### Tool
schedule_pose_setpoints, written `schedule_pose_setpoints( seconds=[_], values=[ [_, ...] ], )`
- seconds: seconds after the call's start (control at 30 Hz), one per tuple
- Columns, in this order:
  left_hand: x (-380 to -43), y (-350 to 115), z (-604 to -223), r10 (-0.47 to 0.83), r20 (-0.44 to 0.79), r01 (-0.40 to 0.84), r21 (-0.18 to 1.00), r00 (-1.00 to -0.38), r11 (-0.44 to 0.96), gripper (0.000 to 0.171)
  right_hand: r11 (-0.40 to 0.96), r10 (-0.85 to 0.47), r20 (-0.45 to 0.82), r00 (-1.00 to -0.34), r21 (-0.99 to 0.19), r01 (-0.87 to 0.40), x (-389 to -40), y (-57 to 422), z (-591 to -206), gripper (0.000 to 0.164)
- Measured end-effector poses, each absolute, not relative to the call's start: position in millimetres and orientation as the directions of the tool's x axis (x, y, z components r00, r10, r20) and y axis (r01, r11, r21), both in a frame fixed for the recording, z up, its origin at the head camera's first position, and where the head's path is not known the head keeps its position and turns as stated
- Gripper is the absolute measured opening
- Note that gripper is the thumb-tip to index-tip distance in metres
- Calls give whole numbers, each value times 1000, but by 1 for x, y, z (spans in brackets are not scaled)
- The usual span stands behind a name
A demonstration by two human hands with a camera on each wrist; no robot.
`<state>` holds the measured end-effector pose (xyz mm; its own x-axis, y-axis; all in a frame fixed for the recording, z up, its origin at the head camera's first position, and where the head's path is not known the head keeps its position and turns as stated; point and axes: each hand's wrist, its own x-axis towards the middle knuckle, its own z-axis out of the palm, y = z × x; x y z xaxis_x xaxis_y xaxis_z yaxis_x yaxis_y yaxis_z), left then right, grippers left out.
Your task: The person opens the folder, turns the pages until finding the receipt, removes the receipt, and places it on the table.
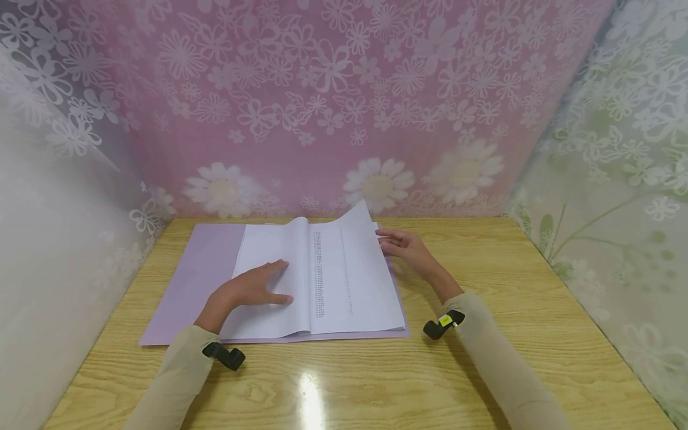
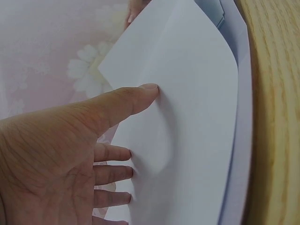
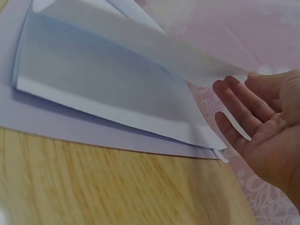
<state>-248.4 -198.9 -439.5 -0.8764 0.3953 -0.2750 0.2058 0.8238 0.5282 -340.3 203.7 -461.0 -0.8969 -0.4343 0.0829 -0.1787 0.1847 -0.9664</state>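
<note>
A lilac folder (image 1: 185, 275) lies spread on the table with a stack of white sheets in it. My left hand (image 1: 248, 289) rests on the left-hand page (image 1: 269, 322), thumb and fingers spread apart, fingertips touching the paper. The right-hand page (image 1: 371, 280) bears columns of small print, too fine to read, and its far outer corner is raised. At that page's outer edge is my right hand (image 1: 409, 249). In the right wrist view, my thumb and a finger pinch the lifted sheet (image 3: 140, 40), and the other fingers are loosely bent below it. More white sheets (image 3: 103, 89) lie underneath.
The folder lies on a wood-grain table (image 1: 484, 269), toward its back edge. A pink flowered backdrop (image 1: 322, 119) stands behind, and pale flowered panels close off both sides. A small black device (image 1: 226, 356) is on the left wrist, another (image 1: 443, 324) on the right.
</note>
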Motion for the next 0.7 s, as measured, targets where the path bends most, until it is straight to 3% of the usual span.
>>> schedule_pose_setpoints(
  seconds=[0.7],
  values=[
    [-249,-200,-441,406,-265,218,533,-874,817,102,164,-500,77,-863,-970,-181,-339,184,-463,50]
  ],
)
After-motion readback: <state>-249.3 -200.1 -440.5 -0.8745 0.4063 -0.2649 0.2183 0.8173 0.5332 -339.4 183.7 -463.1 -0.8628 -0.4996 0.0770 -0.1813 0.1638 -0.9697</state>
